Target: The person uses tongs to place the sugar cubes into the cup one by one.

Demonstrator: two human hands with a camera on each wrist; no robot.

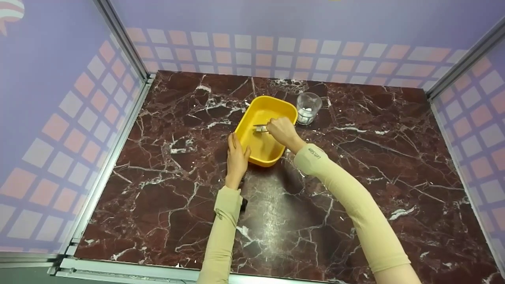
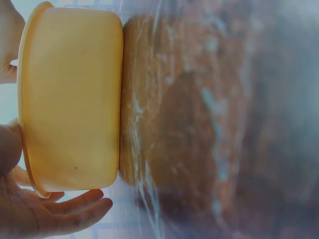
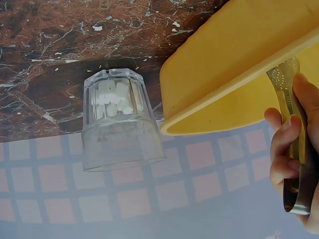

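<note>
A yellow plastic tub (image 1: 258,150) stands on the dark red marbled table. My left hand (image 1: 237,159) holds its left side, thumb over the rim and fingers along the outside wall (image 2: 75,99). Over the tub my right hand (image 1: 282,132) grips metal tongs (image 3: 286,94) with perforated ends. Their tips reach down inside the tub, with a small white piece (image 1: 260,128) at them in the head view. In the right wrist view the near wall hides the tub's floor. Just right of the tub is a clear glass (image 1: 309,102) with several white pieces (image 3: 114,97) at its bottom.
White crumbs (image 3: 97,28) lie scattered on the tabletop (image 1: 177,221) near the glass. Purple panels (image 1: 276,15) with pink and white squares stand at the back and both sides. Metal rails (image 1: 106,169) edge the table.
</note>
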